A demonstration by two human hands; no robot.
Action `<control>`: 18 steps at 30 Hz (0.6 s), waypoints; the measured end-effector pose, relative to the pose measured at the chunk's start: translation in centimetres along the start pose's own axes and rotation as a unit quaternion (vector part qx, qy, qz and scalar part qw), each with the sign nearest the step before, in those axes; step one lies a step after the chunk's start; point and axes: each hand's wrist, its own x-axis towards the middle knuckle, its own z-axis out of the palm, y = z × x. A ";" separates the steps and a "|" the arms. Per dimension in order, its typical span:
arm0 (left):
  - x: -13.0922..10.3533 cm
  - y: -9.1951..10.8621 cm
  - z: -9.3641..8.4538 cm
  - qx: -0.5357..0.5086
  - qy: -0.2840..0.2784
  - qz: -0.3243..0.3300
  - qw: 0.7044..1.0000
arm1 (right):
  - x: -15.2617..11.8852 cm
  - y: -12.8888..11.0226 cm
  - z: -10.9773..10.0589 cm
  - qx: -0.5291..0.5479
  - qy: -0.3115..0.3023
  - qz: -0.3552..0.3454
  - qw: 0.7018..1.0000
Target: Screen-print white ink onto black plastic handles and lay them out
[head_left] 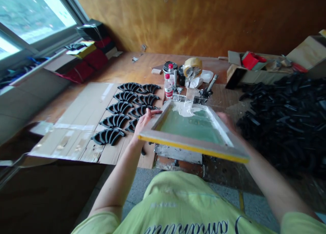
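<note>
A framed mesh screen (189,125) with a pale frame and a yellow front edge sits tilted above a metal base plate (178,153). Clamps at its back edge meet a metal bracket (175,97). My left hand (145,120) is at the frame's left side, its fingers stretched forward and apart, the palm side near the frame. My right hand (226,121) is at the frame's right side, partly hidden behind it and blurred, so its fingers cannot be made out. White residue lies on the mesh near the back.
Rows of black curved parts (115,120) lie on cardboard (76,115) at left. A large pile of black parts (287,125) is at right. Behind the screen stand red-capped bottles (168,88) and a tape roll (193,66). Boxes (270,69) stand at back right.
</note>
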 end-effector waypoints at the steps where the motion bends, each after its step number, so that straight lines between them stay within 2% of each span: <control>1: -0.9 -1.3 -0.5 0.022 -0.016 -0.039 0.999 | 0.8 0.1 -0.8 -0.007 0.031 0.022 0.999; 3: -2.3 -4.5 -1.2 0.056 -0.045 -0.099 0.993 | 2.7 -1.1 -0.9 -0.031 0.085 0.012 0.996; 5: -3.0 -7.8 -1.5 0.075 -0.051 -0.122 0.988 | 4.9 -3.8 0.4 -0.059 0.100 -0.061 0.991; 7: -3.2 -10.7 -1.5 0.096 -0.039 -0.120 0.987 | 6.8 -6.7 2.5 -0.101 0.071 -0.128 0.984; 10: -2.8 -13.4 -1.4 0.125 -0.027 -0.113 0.985 | 8.3 -9.3 5.3 -0.173 -0.018 -0.124 0.977; 12: -2.6 -14.4 -1.5 0.135 -0.032 -0.110 0.984 | 7.7 -9.7 6.3 -0.206 -0.069 -0.102 0.971; 14: -2.5 -15.0 -1.7 0.141 -0.034 -0.106 0.984 | 6.0 -9.6 6.7 -0.217 -0.092 -0.115 0.965; 18: -2.5 -15.5 -1.9 0.144 -0.029 -0.111 0.983 | 2.0 -9.2 5.7 -0.152 -0.140 -0.256 0.944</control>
